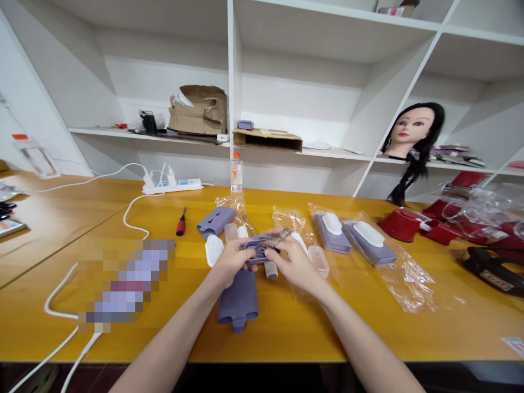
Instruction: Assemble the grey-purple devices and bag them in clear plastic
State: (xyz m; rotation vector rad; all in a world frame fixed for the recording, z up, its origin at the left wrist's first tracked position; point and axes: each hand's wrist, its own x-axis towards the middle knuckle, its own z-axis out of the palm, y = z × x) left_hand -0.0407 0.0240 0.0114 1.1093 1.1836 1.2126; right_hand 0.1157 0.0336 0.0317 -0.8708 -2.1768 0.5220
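My left hand [233, 263] grips a small purple-grey plastic part [254, 254] with a hollow inside, over the middle of the table. From the other side, my right hand [292, 263] has its fingers closed on the same part. A thin brownish, coil-like piece [280, 237] lies across the top of it; its kind is unclear. Below the hands is a purple-grey housing [238, 299] with a narrow tab at its near end. A small cylinder [271, 270] shows between the hands. White ribbed piece [213, 250] and clear plastic cup [318, 261] lie on either side.
Another purple housing [216, 221] and a red screwdriver [180, 224] lie behind on the left. Bagged purple units [331, 232] are to the right, near red parts [401, 224] and a black tape dispenser [487, 270]. A cabled, blurred-out device [131, 281] lies left.
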